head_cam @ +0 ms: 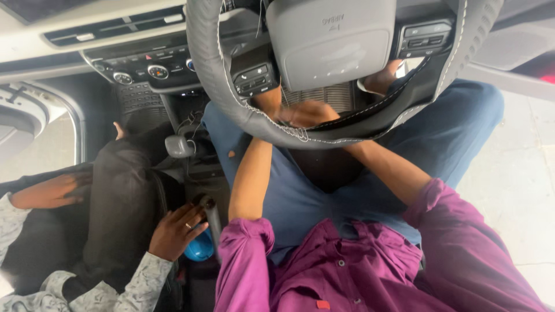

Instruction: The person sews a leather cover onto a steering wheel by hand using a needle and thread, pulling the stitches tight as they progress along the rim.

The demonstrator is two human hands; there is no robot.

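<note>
I sit in the driver's seat in a purple shirt and blue trousers. Both my forearms reach forward under the grey stitched steering wheel. My left hand shows through the wheel's lower opening, just below the left button cluster. My right hand lies next to it, blurred and partly covered by the wheel rim. The two hands are close together near the column behind the wheel. Whatever their fingers touch is hidden.
On the left sits another person in dark trousers and patterned sleeves. One of their hands rests by the handbrake lever and a blue object. The gear knob and dashboard controls lie ahead. The open door shows pale ground at right.
</note>
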